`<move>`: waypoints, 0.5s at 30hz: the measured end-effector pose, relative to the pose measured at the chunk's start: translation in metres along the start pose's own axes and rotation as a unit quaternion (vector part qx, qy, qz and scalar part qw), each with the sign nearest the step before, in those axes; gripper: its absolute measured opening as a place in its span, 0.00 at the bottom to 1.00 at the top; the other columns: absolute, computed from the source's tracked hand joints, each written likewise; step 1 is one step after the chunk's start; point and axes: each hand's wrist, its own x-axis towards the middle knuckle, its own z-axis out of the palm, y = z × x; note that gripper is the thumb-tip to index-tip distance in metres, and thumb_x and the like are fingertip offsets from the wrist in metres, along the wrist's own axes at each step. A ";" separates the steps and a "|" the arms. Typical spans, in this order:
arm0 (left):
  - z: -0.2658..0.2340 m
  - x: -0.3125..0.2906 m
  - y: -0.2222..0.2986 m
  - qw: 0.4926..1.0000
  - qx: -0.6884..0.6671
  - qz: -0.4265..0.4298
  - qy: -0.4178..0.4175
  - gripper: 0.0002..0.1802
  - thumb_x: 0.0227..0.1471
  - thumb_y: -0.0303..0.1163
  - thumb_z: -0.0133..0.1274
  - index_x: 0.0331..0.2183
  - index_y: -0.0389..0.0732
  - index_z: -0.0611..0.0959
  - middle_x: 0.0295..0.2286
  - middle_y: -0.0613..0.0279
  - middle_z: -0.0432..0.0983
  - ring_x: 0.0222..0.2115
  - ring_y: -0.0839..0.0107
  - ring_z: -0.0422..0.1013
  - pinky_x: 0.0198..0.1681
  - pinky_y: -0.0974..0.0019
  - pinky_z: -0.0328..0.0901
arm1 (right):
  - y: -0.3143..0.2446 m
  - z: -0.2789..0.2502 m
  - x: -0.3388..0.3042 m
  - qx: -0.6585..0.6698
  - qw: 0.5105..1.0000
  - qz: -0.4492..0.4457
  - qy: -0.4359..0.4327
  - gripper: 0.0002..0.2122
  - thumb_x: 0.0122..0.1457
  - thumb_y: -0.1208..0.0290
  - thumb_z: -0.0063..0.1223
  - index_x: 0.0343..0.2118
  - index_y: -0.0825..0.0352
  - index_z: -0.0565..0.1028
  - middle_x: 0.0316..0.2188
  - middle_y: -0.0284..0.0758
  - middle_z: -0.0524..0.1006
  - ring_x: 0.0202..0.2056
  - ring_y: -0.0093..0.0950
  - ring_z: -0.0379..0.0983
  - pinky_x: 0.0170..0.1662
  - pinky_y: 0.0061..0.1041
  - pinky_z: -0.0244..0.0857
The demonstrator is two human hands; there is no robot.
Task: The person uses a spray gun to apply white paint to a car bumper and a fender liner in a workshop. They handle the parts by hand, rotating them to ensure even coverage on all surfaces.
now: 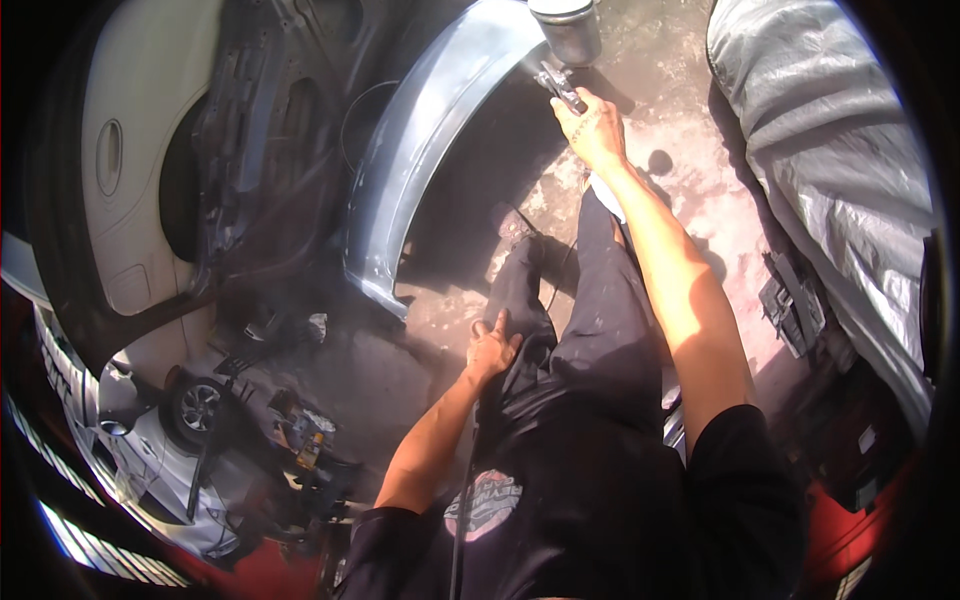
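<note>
My right hand (596,128) reaches far forward, its fingers wrapped round a spray gun (560,86). The gun's cup (570,32), grey with a white top, shows at the upper edge of the view. Just left of the gun's front stands a curved, glossy blue-grey car fender (420,150), its wheel-arch edge turned toward me. A faint haze hangs about the panel, and the gun does not appear to touch it. My left hand (490,350) rests on my left thigh, fingers spread, apparently holding nothing. A thin dark hose (460,530) runs down along my front.
To the left are a pale car door panel (140,170) and a dark inner panel (255,130). A white car (170,460) and assorted parts (305,435) sit at lower left. A silver cover (820,110) drapes something on the right, beside a dark plastic part (792,305).
</note>
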 end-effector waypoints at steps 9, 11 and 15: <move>0.009 0.001 -0.001 1.000 -0.018 0.005 -0.020 0.46 0.63 0.61 0.49 0.74 0.60 0.51 0.66 0.27 0.50 0.62 0.23 0.58 0.62 0.38 0.64 | 0.013 0.030 -0.077 0.069 0.980 -0.076 -0.171 0.15 0.61 0.57 0.65 0.42 0.64 0.82 0.24 0.37 0.79 0.28 0.29 0.76 0.35 0.33 0.68; 0.013 0.000 -0.003 1.000 -0.012 0.000 -0.013 0.46 0.64 0.61 0.48 0.74 0.60 0.51 0.66 0.28 0.51 0.62 0.23 0.59 0.62 0.38 0.64 | 0.012 0.019 -0.066 0.066 0.986 -0.067 -0.139 0.16 0.61 0.57 0.64 0.42 0.65 0.82 0.24 0.37 0.78 0.27 0.29 0.74 0.35 0.33 0.67; 0.019 0.000 -0.004 1.000 -0.023 0.010 -0.005 0.45 0.64 0.60 0.49 0.74 0.59 0.52 0.65 0.28 0.53 0.62 0.24 0.60 0.62 0.38 0.64 | 0.042 -0.003 -0.019 0.016 0.999 -0.031 0.030 0.15 0.61 0.55 0.64 0.38 0.65 0.81 0.28 0.44 0.83 0.33 0.44 0.81 0.40 0.40 0.71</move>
